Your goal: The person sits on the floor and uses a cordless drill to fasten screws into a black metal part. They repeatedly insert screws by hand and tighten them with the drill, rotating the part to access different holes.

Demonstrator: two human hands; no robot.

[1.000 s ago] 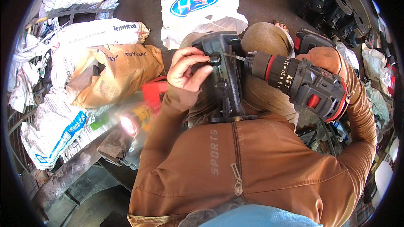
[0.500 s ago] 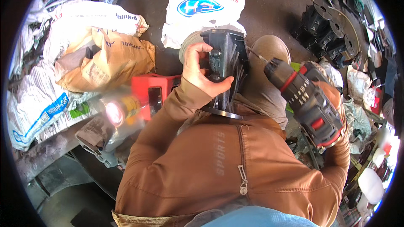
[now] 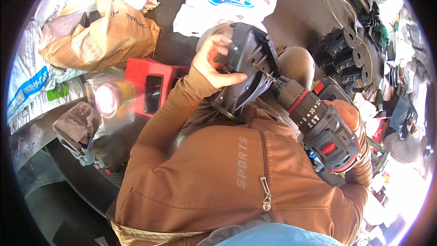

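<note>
My left hand (image 3: 213,66) grips a black plastic housing (image 3: 243,54) by its left side, thumb across the near face and fingers behind. The housing is tilted above my lap, with ribs and posts showing on its right side. A cordless drill (image 3: 314,120), black with red trim, is in my right hand (image 3: 342,113), whose fingers are partly hidden behind the tool. Its bit points up and left at the housing's ribbed side. The tip is at or very near a post there; I cannot tell whether it touches. A curved rim (image 3: 225,111) shows at the housing's lower end.
A red boxy object (image 3: 139,82) and a clear bag with a roll (image 3: 109,100) lie to my left, near a brown paper sack (image 3: 107,36). A white printed sack (image 3: 227,2) lies ahead. Several similar black parts (image 3: 339,54) stand at the right, beside a pale hose (image 3: 353,11).
The housing has turned and tilted, bringing its ribbed side toward the drill. My right hand has moved the drill left and slightly down, so its bit is now against or close to the housing.
</note>
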